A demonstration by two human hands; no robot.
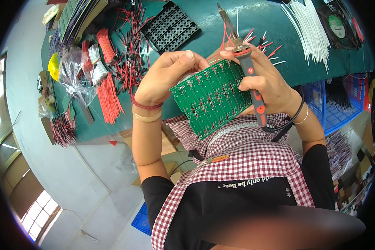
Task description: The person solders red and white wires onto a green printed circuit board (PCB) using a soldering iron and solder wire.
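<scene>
A green circuit board (212, 99), divided into several narrow strips, is tilted in front of my apron. At its upper left edge is my left hand (171, 73), with the fingers bent in and partly hidden behind the board. My right hand (273, 85) grips a soldering iron (249, 66) with a grey and red handle, its metal tip pointing up and away from the board. The right thumb lies across the handle beside the board's right edge. Red and white wire ends (262, 46) show beyond my right fingers; whether they join the board is hidden.
On the green table (221, 12) lie a black gridded tray (171, 27), red wire bundles (108, 98), white wires (306, 31) and a clear plastic bag (75, 71). A black fan (339, 25) sits far right. Blue crates (341, 116) stand below the right edge.
</scene>
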